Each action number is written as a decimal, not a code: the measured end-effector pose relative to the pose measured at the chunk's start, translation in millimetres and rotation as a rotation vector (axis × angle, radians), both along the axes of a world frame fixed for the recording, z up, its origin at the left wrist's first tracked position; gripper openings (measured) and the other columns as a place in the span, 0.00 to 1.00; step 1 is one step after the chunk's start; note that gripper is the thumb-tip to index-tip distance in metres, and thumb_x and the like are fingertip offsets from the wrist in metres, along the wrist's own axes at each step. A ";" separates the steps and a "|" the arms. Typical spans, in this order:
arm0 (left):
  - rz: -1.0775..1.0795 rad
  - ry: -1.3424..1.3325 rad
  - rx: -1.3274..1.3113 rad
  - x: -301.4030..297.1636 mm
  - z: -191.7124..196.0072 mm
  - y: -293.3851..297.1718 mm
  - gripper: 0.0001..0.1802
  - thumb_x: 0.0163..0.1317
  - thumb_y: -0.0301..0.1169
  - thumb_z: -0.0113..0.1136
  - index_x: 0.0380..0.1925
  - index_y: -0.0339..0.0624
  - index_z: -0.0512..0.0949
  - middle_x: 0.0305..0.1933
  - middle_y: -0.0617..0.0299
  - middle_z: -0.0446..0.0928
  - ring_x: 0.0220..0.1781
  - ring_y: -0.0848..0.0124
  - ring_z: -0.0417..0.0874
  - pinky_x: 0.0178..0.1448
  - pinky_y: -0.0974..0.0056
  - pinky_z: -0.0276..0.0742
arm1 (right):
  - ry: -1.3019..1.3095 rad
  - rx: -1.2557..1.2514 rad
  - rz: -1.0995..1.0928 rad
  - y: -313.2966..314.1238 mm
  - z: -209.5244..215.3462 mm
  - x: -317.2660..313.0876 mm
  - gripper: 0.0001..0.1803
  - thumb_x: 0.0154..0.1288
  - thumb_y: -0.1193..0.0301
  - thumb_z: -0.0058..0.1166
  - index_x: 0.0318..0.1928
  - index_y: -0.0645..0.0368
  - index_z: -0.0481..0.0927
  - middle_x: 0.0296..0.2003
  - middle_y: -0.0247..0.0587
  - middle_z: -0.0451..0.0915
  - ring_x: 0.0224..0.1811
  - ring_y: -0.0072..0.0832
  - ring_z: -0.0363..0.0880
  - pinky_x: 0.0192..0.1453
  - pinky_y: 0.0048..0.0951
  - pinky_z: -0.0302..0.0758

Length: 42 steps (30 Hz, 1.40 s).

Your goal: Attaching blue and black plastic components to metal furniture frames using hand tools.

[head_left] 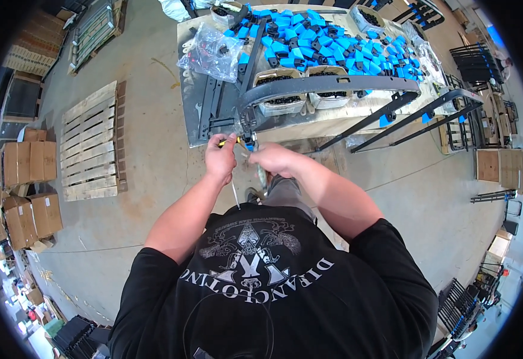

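Just off the table's near-left corner, my left hand [220,160] is closed around a tool with a yellow-and-black handle [228,142]. A thin metal rod [235,194] sticks out below that hand, pointing back toward my shirt. My right hand [272,158] is closed close beside it; what its fingers hold is blurred and partly hidden. Between my hands is a small blue piece [250,146], at the lower end of a black metal frame [327,85]. This curved frame lies across the table's near side, its legs reaching out to the right.
Many blue-and-black parts [315,42] are heaped on the table [190,122]. Cardboard boxes of small black pieces [282,106] stand at its near side, beside a clear plastic bag [212,54]. A wooden pallet [91,140] and stacked cartons [31,164] are on the left floor.
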State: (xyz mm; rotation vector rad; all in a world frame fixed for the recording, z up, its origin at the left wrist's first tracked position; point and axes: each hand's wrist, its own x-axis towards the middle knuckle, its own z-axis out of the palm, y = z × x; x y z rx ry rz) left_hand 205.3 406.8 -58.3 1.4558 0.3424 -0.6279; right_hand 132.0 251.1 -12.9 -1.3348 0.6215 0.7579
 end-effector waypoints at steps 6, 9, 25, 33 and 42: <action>0.008 -0.020 0.038 1.0 -3.4 -1.7 0.12 0.68 0.38 0.67 0.39 0.46 0.74 0.18 0.70 0.66 0.12 0.78 0.61 0.15 0.67 0.53 | -0.014 -0.257 0.178 9.6 -7.0 5.7 0.19 0.68 0.64 0.50 0.45 0.71 0.76 0.29 0.52 0.81 0.21 0.43 0.80 0.22 0.47 0.77; 0.046 -0.093 0.003 -2.6 -11.2 0.8 0.11 0.67 0.37 0.68 0.38 0.46 0.75 0.18 0.70 0.67 0.13 0.79 0.62 0.16 0.65 0.53 | -0.044 -0.156 0.094 3.5 2.5 0.0 0.18 0.68 0.64 0.50 0.42 0.72 0.76 0.29 0.51 0.81 0.20 0.40 0.79 0.19 0.44 0.74; 0.025 -0.190 0.078 4.1 -23.4 -1.5 0.11 0.67 0.37 0.68 0.38 0.45 0.76 0.22 0.70 0.69 0.19 0.80 0.64 0.21 0.67 0.57 | -0.330 -0.958 0.210 17.8 -26.7 -0.7 0.19 0.66 0.65 0.52 0.44 0.74 0.77 0.35 0.57 0.84 0.36 0.48 0.87 0.39 0.54 0.83; -0.026 0.010 0.064 -1.5 15.9 -14.0 0.11 0.67 0.37 0.68 0.37 0.46 0.76 0.21 0.70 0.68 0.16 0.79 0.63 0.19 0.67 0.55 | -0.316 -0.943 0.242 8.1 -60.9 -11.6 0.21 0.63 0.63 0.53 0.41 0.74 0.78 0.37 0.60 0.84 0.39 0.48 0.87 0.42 0.47 0.83; -0.011 -0.005 0.036 -1.1 9.5 -7.0 0.11 0.67 0.37 0.67 0.38 0.45 0.76 0.19 0.69 0.68 0.13 0.78 0.62 0.16 0.66 0.54 | -0.272 -0.642 0.309 7.9 -4.2 -12.7 0.26 0.63 0.64 0.54 0.52 0.77 0.72 0.49 0.72 0.80 0.55 0.56 0.82 0.59 0.45 0.78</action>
